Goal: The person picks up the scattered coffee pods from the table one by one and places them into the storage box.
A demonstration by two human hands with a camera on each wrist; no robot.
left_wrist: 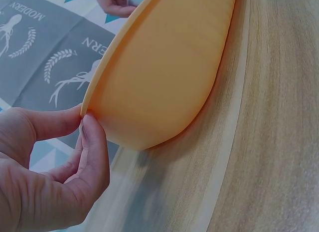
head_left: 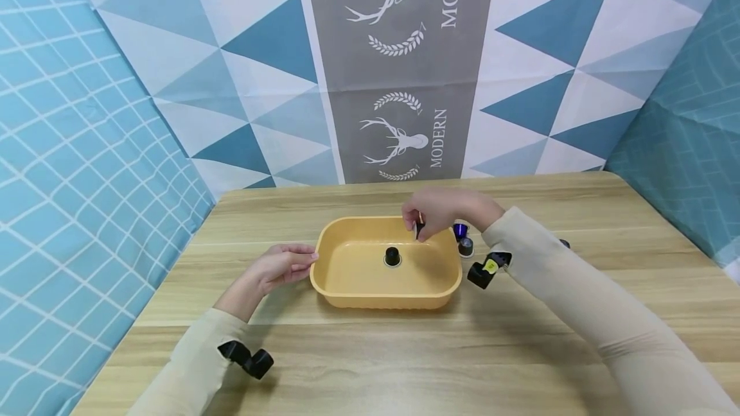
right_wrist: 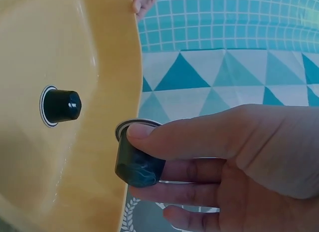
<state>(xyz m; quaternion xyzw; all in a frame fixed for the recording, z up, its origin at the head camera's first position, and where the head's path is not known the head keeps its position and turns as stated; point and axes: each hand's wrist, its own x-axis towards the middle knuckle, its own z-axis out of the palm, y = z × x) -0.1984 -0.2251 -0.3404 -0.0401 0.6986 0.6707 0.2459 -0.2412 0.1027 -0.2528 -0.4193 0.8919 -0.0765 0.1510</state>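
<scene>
A yellow plastic basin (head_left: 381, 301) stands on the wooden table. My left hand (head_left: 283, 267) pinches its left rim between thumb and fingers, close up in the left wrist view. Over the basin's far right part, my right hand (head_left: 440, 209) holds a dark coffee capsule (right_wrist: 139, 159) between thumb and fingers. That capsule's rimmed end shows beside the thumb in the right wrist view. Inside the basin, another black coffee capsule (head_left: 392, 255) rests rim down on the bottom, near the middle.
Just right of the basin are a blue capsule (head_left: 460, 230) and a dark grey capsule (head_left: 466, 247). A small dark object (head_left: 564, 243) peeks out past the right sleeve. Patterned cloth walls (head_left: 399, 69) rise behind the table (head_left: 358, 364) and at both sides.
</scene>
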